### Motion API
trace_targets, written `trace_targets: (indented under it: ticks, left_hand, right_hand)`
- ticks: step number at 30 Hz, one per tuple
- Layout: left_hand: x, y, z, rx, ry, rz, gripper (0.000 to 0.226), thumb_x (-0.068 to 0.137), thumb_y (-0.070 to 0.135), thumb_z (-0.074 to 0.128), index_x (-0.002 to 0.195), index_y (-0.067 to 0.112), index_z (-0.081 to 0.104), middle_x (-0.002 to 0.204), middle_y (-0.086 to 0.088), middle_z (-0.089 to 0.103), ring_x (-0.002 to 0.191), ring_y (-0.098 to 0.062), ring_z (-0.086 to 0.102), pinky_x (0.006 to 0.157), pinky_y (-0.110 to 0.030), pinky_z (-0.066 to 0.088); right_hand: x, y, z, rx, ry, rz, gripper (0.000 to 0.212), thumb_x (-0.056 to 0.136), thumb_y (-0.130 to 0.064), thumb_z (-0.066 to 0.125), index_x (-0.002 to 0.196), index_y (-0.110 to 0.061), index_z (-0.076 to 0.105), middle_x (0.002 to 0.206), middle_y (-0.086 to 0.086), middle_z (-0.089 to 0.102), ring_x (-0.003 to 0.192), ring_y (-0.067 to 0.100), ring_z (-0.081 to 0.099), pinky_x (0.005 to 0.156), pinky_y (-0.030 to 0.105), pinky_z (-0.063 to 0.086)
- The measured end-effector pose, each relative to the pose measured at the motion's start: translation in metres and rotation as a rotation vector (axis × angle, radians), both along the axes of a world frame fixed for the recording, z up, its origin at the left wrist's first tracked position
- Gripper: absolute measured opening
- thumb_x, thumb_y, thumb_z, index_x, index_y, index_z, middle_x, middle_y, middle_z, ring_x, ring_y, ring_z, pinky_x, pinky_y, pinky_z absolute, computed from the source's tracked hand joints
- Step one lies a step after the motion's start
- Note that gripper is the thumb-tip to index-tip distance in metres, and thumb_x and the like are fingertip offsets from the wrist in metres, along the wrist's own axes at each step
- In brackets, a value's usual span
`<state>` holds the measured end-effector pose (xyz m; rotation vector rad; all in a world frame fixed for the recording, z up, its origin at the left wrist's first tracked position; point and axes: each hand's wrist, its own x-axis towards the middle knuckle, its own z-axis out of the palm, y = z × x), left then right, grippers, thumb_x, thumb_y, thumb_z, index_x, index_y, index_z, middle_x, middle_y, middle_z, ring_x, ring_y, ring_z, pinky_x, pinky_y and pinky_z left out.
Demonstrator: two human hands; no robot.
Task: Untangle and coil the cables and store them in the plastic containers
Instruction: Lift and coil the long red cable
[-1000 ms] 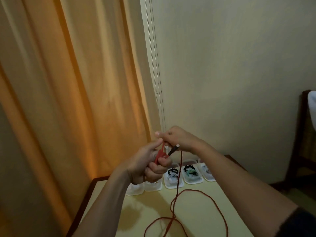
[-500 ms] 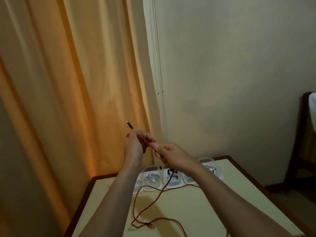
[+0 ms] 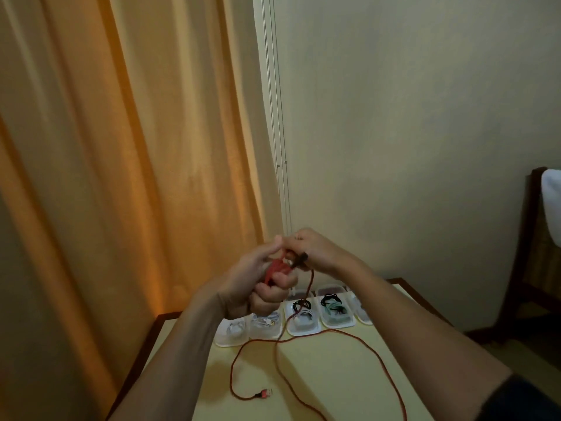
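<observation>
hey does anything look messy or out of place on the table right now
Only the red cable: most of it sprawls in loose loops across the table, its USB plug lying free, while the left hand grips a started coil and the right hand pinches the strand. The containers at the back sit in a tidy row.

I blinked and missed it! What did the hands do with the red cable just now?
The left hand swung back down with its red coil, meeting the right hand again. Both kept gripping the red cable, whose tail shifted on the table. The containers stayed put.
</observation>
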<state>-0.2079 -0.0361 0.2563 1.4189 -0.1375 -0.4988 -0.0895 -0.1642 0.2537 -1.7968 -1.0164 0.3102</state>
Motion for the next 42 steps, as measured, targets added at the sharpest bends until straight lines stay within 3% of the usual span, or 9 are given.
trace_targets:
  ticks: [4, 12, 15, 17, 22, 27, 32, 37, 42]
  left_hand:
    - [0.006, 0.003, -0.008, 0.349, 0.025, 0.318, 0.071, 0.077, 0.089, 0.013, 0.067, 0.022, 0.034, 0.059, 0.005, 0.022, 0.051, -0.01, 0.012, 0.041, -0.02, 0.013]
    - [0.028, -0.002, -0.006, -0.104, -0.405, 1.102, 0.039, 0.106, 0.029, 0.03, 0.074, 0.013, 0.045, 0.048, 0.001, 0.053, 0.053, -0.019, 0.048, 0.059, -0.031, 0.04]
    - [0.025, -0.006, 0.004, -0.453, -0.469, 1.017, 0.038, 0.107, 0.032, 0.028, 0.077, 0.014, 0.045, 0.059, -0.002, 0.055, 0.06, -0.019, 0.053, 0.069, -0.033, 0.043]
    - [0.018, -0.01, 0.008, -0.518, -0.467, 0.821, 0.041, 0.106, 0.036, 0.025, 0.075, 0.016, 0.043, 0.058, 0.001, 0.045, 0.052, -0.015, 0.044, 0.062, -0.029, 0.038]
    - [0.0, -0.011, 0.014, -0.346, -0.327, 0.276, 0.046, 0.103, 0.043, 0.024, 0.065, 0.02, 0.038, 0.044, 0.01, 0.029, 0.033, -0.006, 0.025, 0.039, -0.021, 0.018]
    - [-0.002, 0.002, 0.006, -0.155, -0.062, -0.053, 0.049, 0.097, 0.06, 0.022, 0.069, 0.021, 0.033, 0.047, 0.01, 0.021, 0.037, -0.007, 0.015, 0.034, -0.017, 0.016]
    - [0.003, 0.003, -0.008, 0.158, -0.05, 0.266, 0.067, 0.087, 0.078, 0.012, 0.068, 0.019, 0.038, 0.053, 0.007, 0.028, 0.042, -0.007, 0.019, 0.039, -0.019, 0.016]
    - [0.022, 0.001, -0.007, 0.193, -0.256, 0.85, 0.055, 0.103, 0.056, 0.022, 0.072, 0.016, 0.043, 0.054, 0.001, 0.042, 0.043, -0.011, 0.036, 0.046, -0.024, 0.03]
    - [0.027, -0.001, 0.001, -0.214, -0.386, 1.022, 0.036, 0.105, 0.025, 0.033, 0.073, 0.012, 0.044, 0.055, -0.004, 0.058, 0.055, -0.02, 0.057, 0.061, -0.031, 0.041]
  right_hand:
    - [-0.006, -0.005, 0.021, -0.145, -0.171, -0.09, 0.048, 0.102, -0.041, 0.051, 0.058, -0.021, 0.055, 0.047, -0.009, 0.039, 0.041, 0.008, 0.031, 0.054, 0.03, 0.029]
    - [-0.024, -0.009, -0.021, -0.045, -0.049, -0.064, 0.042, 0.104, -0.045, 0.042, 0.072, -0.024, 0.06, 0.055, -0.009, 0.042, 0.046, 0.008, 0.034, 0.052, 0.027, 0.029]
    - [-0.025, -0.009, -0.05, 0.072, 0.118, 0.008, 0.041, 0.105, -0.043, 0.043, 0.071, -0.024, 0.054, 0.057, -0.008, 0.039, 0.048, 0.008, 0.032, 0.05, 0.025, 0.027]
    - [-0.025, -0.009, -0.061, 0.136, 0.202, 0.039, 0.041, 0.104, -0.044, 0.046, 0.069, -0.023, 0.05, 0.057, -0.006, 0.035, 0.049, 0.009, 0.028, 0.048, 0.023, 0.025]
    - [-0.012, -0.013, -0.057, 0.145, 0.188, -0.002, 0.051, 0.089, -0.063, 0.059, 0.066, -0.018, 0.05, 0.054, -0.005, 0.039, 0.048, 0.01, 0.03, 0.049, 0.024, 0.028]
    - [0.003, -0.019, -0.018, 0.077, 0.111, -0.064, 0.043, 0.101, -0.034, 0.056, 0.061, -0.019, 0.053, 0.052, -0.002, 0.039, 0.045, 0.012, 0.03, 0.048, 0.026, 0.025]
    - [-0.005, -0.023, 0.024, -0.03, -0.073, -0.162, 0.046, 0.102, -0.042, 0.052, 0.062, -0.02, 0.058, 0.045, -0.01, 0.039, 0.04, 0.01, 0.03, 0.048, 0.026, 0.027]
    - [-0.029, -0.014, 0.005, -0.063, -0.07, -0.108, 0.041, 0.106, -0.039, 0.043, 0.08, -0.017, 0.067, 0.054, -0.005, 0.042, 0.043, 0.009, 0.034, 0.05, 0.027, 0.029]
    - [-0.043, -0.002, -0.036, 0.065, 0.067, -0.033, 0.042, 0.106, -0.042, 0.039, 0.07, -0.026, 0.054, 0.054, -0.011, 0.039, 0.045, 0.005, 0.033, 0.05, 0.025, 0.028]
